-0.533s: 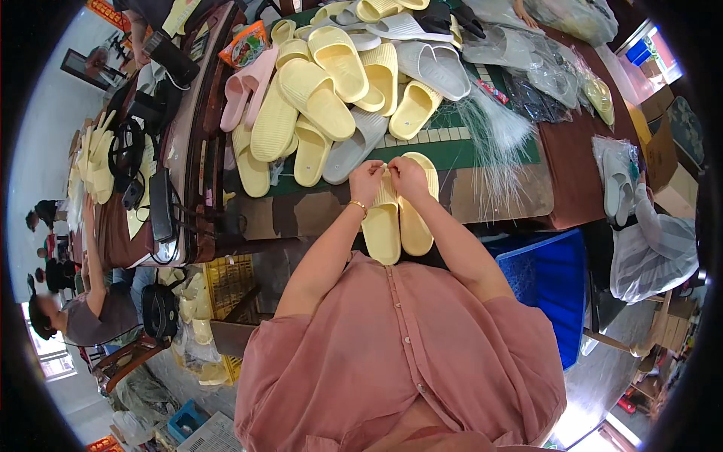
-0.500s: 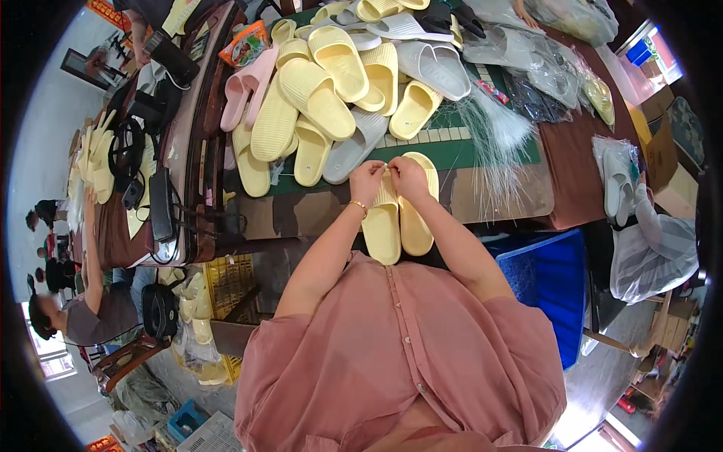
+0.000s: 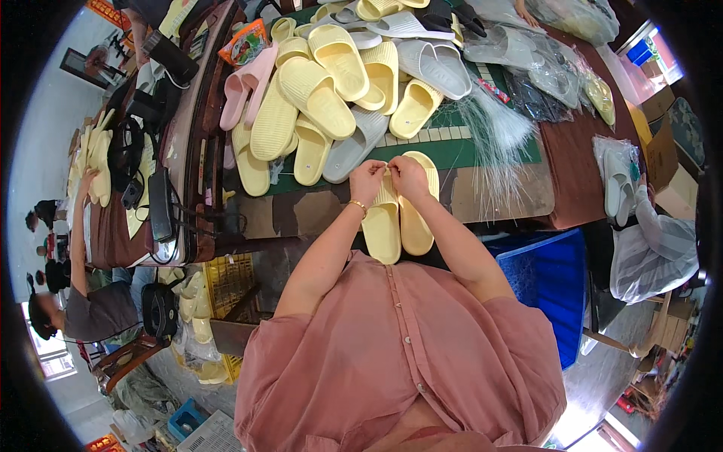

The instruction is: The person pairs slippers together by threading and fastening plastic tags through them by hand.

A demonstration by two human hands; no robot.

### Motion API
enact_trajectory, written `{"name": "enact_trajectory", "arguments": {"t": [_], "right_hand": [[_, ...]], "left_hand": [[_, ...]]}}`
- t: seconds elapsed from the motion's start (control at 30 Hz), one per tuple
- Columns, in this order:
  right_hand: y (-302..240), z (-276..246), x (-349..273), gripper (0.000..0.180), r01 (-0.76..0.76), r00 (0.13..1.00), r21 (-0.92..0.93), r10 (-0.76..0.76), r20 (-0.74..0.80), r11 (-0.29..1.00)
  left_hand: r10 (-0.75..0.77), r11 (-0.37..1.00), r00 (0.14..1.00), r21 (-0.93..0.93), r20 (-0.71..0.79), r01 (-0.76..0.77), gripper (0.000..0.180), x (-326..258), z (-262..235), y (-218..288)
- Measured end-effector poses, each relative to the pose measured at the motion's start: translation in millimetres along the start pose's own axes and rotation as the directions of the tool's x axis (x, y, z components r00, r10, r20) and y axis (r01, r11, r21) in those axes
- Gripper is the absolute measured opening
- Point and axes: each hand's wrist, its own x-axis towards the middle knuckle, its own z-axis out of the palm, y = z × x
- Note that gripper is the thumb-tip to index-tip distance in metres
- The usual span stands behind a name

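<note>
A pair of pale yellow slippers lies side by side at the table's near edge: the left slipper (image 3: 382, 226) and the right slipper (image 3: 419, 226), toes pointing away from me. Over the left slipper's strap, my left hand (image 3: 366, 181) pinches with thumb and forefinger. Right beside it, my right hand (image 3: 410, 180) pinches too, its fingers resting over the straps where the two slippers meet. The fingertips almost touch. Whatever is between them is too small to make out. A bunch of thin clear plastic strands (image 3: 501, 139) lies to the right of my hands.
Beyond my hands rises a pile of yellow slippers (image 3: 316, 98), with grey slippers (image 3: 435, 68) and pink slippers (image 3: 248, 89) among it. Bagged slippers (image 3: 520, 53) lie at the far right. A blue bin (image 3: 546, 286) stands below the table on the right. At left, another person (image 3: 98, 313) reaches over a table.
My hands and the slippers stay almost where they were. The person at the left has shifted an arm slightly among the yellow slippers there.
</note>
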Motion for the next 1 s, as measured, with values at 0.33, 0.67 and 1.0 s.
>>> {"name": "enact_trajectory", "arguments": {"t": [0.33,0.67,1.0], "right_hand": [[3,1,-1,0.015,-0.035,0.999,0.084,0.036,-0.013,0.996],[4,-1,-2,0.03,-0.095,0.995,0.196,0.091,0.03,0.976],[6,-1,-2,0.028,-0.113,0.993,0.259,0.103,0.054,0.959]], "left_hand": [[-0.017,0.999,0.999,0.034,0.031,0.015,0.017,1,-2,4],[0.019,1.0,0.989,0.004,0.148,-0.02,0.015,3,-5,2],[0.017,0.992,0.975,0.121,0.223,-0.045,0.017,4,-10,7]]}}
